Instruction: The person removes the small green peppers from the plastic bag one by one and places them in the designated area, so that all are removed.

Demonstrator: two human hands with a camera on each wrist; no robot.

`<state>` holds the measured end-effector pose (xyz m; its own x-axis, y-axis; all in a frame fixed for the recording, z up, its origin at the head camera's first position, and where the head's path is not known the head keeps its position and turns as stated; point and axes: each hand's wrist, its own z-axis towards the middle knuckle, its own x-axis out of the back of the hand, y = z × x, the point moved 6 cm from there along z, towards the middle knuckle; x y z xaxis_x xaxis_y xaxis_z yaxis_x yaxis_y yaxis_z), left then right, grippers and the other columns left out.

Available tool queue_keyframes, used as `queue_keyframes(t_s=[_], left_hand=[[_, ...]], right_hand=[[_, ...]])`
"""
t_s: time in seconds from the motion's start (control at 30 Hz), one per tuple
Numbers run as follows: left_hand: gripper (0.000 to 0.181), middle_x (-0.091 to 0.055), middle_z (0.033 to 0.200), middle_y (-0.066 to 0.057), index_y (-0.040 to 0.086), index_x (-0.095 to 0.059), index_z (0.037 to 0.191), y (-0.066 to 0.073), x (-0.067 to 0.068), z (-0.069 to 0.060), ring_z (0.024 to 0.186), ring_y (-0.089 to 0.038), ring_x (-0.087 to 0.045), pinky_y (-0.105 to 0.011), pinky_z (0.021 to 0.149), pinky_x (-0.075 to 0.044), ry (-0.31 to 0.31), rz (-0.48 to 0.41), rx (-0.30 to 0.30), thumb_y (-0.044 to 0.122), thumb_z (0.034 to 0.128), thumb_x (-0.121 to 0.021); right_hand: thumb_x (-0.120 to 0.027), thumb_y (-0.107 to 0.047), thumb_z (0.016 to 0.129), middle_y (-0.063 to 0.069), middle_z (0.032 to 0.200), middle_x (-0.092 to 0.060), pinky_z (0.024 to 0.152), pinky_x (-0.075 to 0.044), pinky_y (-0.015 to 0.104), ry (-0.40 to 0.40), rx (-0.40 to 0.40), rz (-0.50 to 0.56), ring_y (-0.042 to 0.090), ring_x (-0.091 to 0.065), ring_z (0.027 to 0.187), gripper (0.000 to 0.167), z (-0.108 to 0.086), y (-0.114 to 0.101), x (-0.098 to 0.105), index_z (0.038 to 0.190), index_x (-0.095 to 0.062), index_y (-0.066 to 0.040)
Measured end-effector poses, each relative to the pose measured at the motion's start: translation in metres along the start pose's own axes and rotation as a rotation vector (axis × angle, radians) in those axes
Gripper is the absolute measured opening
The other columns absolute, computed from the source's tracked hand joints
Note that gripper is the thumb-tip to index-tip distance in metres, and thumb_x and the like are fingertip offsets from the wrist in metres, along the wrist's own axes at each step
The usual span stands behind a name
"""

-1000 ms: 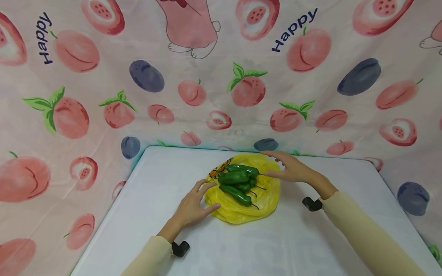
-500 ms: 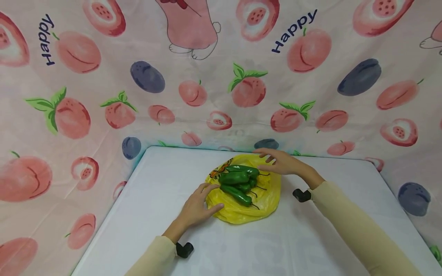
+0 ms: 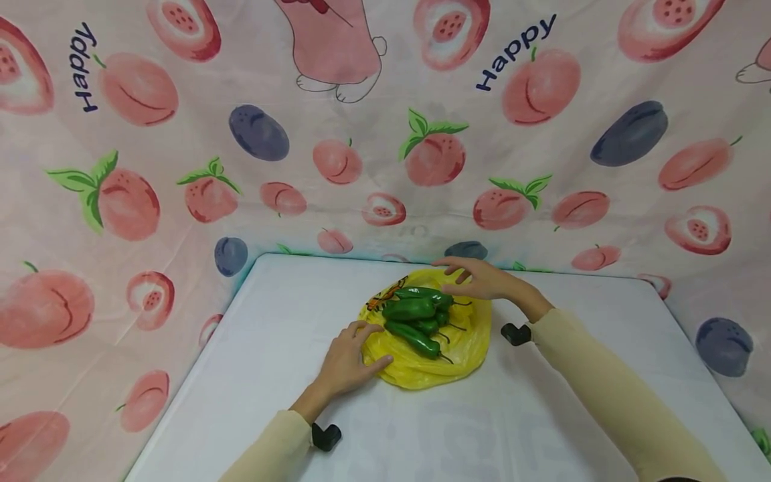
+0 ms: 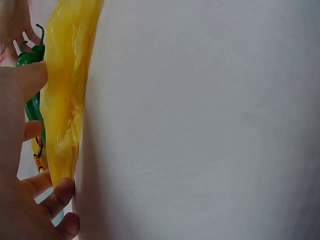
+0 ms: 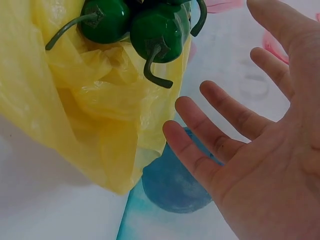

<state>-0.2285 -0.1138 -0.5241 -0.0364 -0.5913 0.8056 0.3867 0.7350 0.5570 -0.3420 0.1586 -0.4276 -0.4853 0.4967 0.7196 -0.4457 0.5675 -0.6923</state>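
Left hand (image 3: 346,361): at the near-left rim of the yellow plastic bag (image 3: 415,377), in a loose, bent spread. Thumb well away from the fingers, over the near-left side of the plastic; index tip over the left rim, close to the lowest pepper. Nothing in the grasp. In the left wrist view, thumb and fingertips right along the edge of the bag — unable to tell firm contact from a near miss.

Right hand (image 3: 482,281): above the far-right part of the bag, with fingers pointing leftward and clearly apart from one another. Thumb near the stem end of the farthest pepper; other fingertips out towards the far rim. In the right wrist view, palm visible, all digits separate, nothing held; clear of the peppers there. Contact with the bag: cannot tell.

Green peppers (image 3: 409,309): in a heap on the bag, between the two hands, glossy, with curved stems mostly towards the right. Orange-and-black figure (image 3: 385,296) at the far-left part of the bag, beside the heap. Bag flat and crumpled on the white table (image 3: 518,428) — fruit-printed cloth (image 3: 385,134) behind. Black wrist devices (image 3: 327,436) on both arms, by the pale sleeves (image 3: 271,445).
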Motion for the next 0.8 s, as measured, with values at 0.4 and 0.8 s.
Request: queue_keyframes(t_s=[0.4, 0.8], left_hand=[[0.045, -0.058, 0.139, -0.011, 0.018, -0.064, 0.118, -0.009, -0.002, -0.002, 0.119, -0.033, -0.055, -0.057, 0.095, -0.040, 0.061, -0.093, 0.000, 0.047, 0.0868, -0.079], [0.027, -0.057, 0.144, -0.009, 0.021, -0.069, 0.099, -0.014, -0.007, -0.003, 0.117, -0.030, -0.056, -0.056, 0.097, -0.033, 0.065, -0.193, 0.099, 0.038, 0.0850, -0.083]], right_hand=[[-0.069, -0.034, 0.099, 0.027, 0.146, -0.050, 0.090, -0.056, 0.050, -0.023, -0.025, 0.011, 0.043, -0.062, 0.119, 0.063, 0.011, 0.002, -0.006, 0.155, -0.044, -0.018], [-0.070, -0.024, 0.099, 0.028, 0.147, -0.049, 0.090, -0.056, 0.048, -0.084, 0.005, 0.045, 0.042, -0.062, 0.119, 0.060, 0.021, 0.007, -0.011, 0.153, -0.045, -0.012]])
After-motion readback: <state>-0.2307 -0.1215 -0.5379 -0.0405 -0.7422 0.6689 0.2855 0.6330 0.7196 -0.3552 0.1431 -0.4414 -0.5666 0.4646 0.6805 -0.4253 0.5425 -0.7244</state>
